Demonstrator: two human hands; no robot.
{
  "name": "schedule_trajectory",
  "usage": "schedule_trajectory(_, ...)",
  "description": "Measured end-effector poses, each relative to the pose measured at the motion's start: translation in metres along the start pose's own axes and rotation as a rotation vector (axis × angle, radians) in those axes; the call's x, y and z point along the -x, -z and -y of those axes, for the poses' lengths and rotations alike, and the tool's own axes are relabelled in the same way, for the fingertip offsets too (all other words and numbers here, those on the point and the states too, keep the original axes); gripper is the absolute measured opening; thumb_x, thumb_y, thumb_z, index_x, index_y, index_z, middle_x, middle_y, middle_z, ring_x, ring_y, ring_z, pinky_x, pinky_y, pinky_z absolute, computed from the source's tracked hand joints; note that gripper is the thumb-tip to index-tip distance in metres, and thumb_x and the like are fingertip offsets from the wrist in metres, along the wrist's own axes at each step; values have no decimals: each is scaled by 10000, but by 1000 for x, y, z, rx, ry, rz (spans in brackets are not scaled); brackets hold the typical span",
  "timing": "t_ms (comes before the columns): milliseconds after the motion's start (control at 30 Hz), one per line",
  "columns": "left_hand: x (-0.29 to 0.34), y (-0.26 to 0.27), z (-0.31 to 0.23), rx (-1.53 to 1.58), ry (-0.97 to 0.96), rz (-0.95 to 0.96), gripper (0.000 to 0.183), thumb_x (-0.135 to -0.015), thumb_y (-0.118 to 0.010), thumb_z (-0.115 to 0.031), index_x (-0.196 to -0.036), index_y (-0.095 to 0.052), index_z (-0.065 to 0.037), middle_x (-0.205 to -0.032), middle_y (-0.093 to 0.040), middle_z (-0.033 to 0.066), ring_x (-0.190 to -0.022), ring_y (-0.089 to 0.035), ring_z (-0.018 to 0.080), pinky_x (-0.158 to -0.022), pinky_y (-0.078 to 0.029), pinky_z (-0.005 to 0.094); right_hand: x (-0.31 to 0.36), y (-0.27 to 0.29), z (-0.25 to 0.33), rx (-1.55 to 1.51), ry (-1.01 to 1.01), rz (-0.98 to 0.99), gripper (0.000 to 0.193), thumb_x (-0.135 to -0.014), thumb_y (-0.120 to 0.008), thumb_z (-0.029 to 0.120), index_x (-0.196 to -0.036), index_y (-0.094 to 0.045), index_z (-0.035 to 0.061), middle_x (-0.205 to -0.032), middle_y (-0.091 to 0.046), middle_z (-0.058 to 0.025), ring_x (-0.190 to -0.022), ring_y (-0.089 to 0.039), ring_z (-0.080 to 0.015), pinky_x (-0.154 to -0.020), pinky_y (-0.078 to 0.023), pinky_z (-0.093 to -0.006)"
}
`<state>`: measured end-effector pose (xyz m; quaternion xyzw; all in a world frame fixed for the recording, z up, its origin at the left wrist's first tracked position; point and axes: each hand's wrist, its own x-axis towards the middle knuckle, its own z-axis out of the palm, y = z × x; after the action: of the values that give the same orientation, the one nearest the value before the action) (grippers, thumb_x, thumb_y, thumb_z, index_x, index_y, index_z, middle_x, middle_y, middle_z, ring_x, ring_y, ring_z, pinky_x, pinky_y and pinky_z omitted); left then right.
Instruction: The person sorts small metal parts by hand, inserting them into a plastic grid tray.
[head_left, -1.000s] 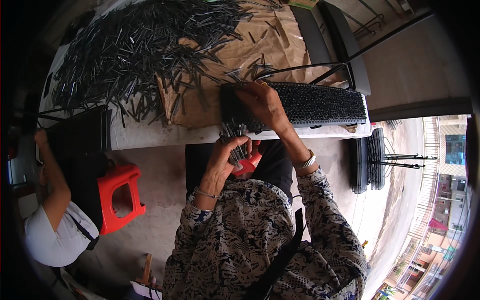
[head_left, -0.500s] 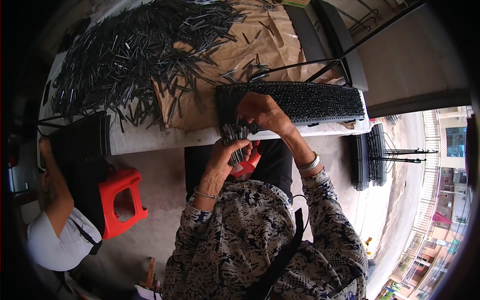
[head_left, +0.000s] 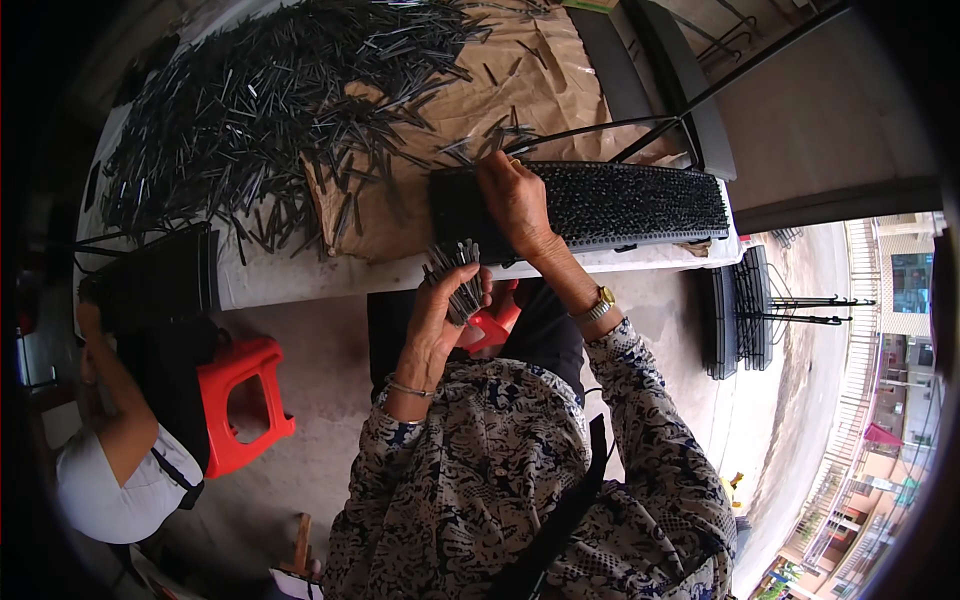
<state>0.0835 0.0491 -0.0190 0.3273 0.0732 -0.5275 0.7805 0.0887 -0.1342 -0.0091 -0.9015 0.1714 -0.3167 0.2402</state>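
My left hand (head_left: 433, 310) is closed around a bundle of thin dark strips (head_left: 458, 268), whose ends fan out above the thumb, just off the table's near edge. Over the left part of a long black perforated panel (head_left: 630, 205), my right hand (head_left: 518, 205) bends down with its fingertips pinched near the panel's far edge. Whatever is between those fingertips is too small to make out. Small dark pieces stand densely across the panel's middle and right; its left end looks smoother. A large heap of loose dark strips (head_left: 270, 110) covers the table's left side.
Brown paper (head_left: 560, 80) lies under the strips on the table. A black metal rod (head_left: 590, 127) runs behind the panel. At left, a person in a white shirt (head_left: 110, 480) works beside a red stool (head_left: 245, 405). Black racks (head_left: 735, 315) stand on the right.
My right hand has moved from beside the bundle up to the panel's far edge. My left hand, with the bundle, has shifted slightly left. The neighbouring person's arm has moved a little.
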Motion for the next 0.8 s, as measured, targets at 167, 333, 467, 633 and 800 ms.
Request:
schedule_trajectory(167, 0, -2, 0, -11, -35, 37, 187, -837, -651, -155, -965, -603, -28, -811, -628, 84, -717, -590, 161, -622, -500, 299, 3, 3, 6, 158, 117, 127, 102, -822, -643, 143, -895, -605, 83, -787, -579, -136, -752, -606, -361, -652, -498, -396)
schedule_trajectory(333, 2, -2, -2, -18, -64, 7, 191, -829, -645, -150, -949, -606, -6, -798, -626, 88, -705, -591, 168, -612, -495, 294, 7, 35, 18, -137, -27, 261, 162, -829, -666, 184, -943, -661, 68, -769, -606, -114, -681, -605, -240, -617, -470, -348)
schedule_trajectory(467, 1, 1, -2, -56, -55, -33, 194, -831, -637, -155, -947, -608, -3, -794, -627, 87, -700, -594, 169, -612, -496, 291, 13, 65, 36, -426, -299, 759, 179, -845, -669, 193, -892, -661, 21, -721, -611, -57, -668, -565, -117, -590, -434, -278)
schedule_trajectory(633, 2, 0, -1, -69, -67, -72, 204, -839, -627, -163, -978, -608, -13, -854, -657, 95, -723, -616, 160, -621, -506, 289, 16, 65, 32, -699, -425, 803, 109, -860, -627, 115, -871, -614, 8, -708, -611, -59, -622, -557, -91, -553, -447, -248)
schedule_trajectory(800, 5, -2, -4, -36, -64, -135, 202, -852, -625, -185, -982, -606, -32, -887, -668, 92, -764, -634, 155, -652, -522, 291, 0, 43, 31, -403, -237, 269, 71, -862, -600, 77, -880, -578, 11, -714, -625, -81, -594, -577, -107, -531, -458, -265)
